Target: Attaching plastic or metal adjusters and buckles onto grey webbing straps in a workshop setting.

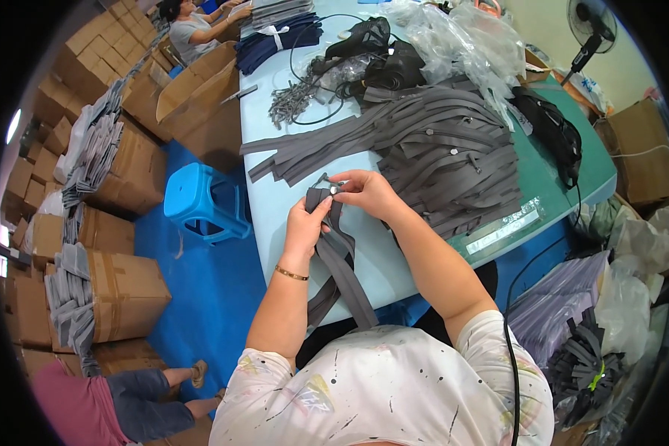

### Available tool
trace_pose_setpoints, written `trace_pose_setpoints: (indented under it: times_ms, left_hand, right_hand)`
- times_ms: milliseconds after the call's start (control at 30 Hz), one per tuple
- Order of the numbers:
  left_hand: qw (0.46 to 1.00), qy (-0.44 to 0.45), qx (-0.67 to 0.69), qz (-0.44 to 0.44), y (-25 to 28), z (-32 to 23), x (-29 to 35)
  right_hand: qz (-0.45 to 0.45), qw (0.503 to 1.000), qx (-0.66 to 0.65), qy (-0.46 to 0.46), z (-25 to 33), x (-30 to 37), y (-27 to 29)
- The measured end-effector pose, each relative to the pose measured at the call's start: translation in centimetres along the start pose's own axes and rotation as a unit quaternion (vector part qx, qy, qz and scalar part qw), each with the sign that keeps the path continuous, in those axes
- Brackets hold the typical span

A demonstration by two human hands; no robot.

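My left hand (305,227) pinches one end of a dark grey zipper (351,286), whose long tape hangs in loops over the table edge toward my lap. The fingertips of my right hand (372,196) close on the same end, at a small pale shiny piece that looks like the slider. A short dark cord-like pull sticks out just beyond my fingers. Beside my right hand lies a large pile of dark grey zippers (453,160), some with small shiny sliders. Their loose ends fan out to the left across the light blue table (275,204).
Farther back lie a heap of small grey pulls (293,105), black mesh bags (386,67) and clear plastic (468,37). A blue stool (204,201) stands left of the table, near cardboard boxes (126,293). Two other people are at the left. A black cable (509,334) runs past my right side.
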State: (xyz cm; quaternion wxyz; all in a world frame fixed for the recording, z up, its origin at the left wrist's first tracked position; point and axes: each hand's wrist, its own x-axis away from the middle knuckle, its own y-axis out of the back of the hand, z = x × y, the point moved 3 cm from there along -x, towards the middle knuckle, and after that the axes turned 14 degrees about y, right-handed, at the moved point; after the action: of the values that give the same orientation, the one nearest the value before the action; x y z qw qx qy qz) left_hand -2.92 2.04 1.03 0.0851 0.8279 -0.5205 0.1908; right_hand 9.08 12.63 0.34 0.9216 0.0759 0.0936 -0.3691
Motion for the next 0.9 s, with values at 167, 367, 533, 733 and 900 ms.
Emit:
trace_pose_setpoints:
  times_ms: [167, 367, 533, 733, 900]
  left_hand:
    - [0.999, -0.005, 0.016, -0.032, 0.1, 0.1, 0.0]
    - [0.998, -0.027, 0.035, -0.046, -0.1, -0.5, 0.3]
    - [0.998, -0.017, 0.036, -0.045, 0.0, -0.3, 0.0]
    - [0.998, -0.029, 0.031, -0.046, 0.3, 0.0, -0.3]
    - [0.999, 0.001, 0.011, -0.031, 0.4, -0.1, -0.1]
  right_hand:
    - [-0.006, 1.0, 0.012, 0.008, 1.0, 0.2, -0.1]
    - [-0.007, 0.999, 0.031, 0.01, 0.9, 0.1, 0.0]
    - [-0.006, 0.999, 0.042, 0.007, 1.2, 0.1, -0.1]
    - [-0.004, 1.0, 0.012, 0.013, 1.4, 0.2, -0.3]
    - [0.003, 1.0, 0.004, -0.001, 0.5, 0.1, 0.0]
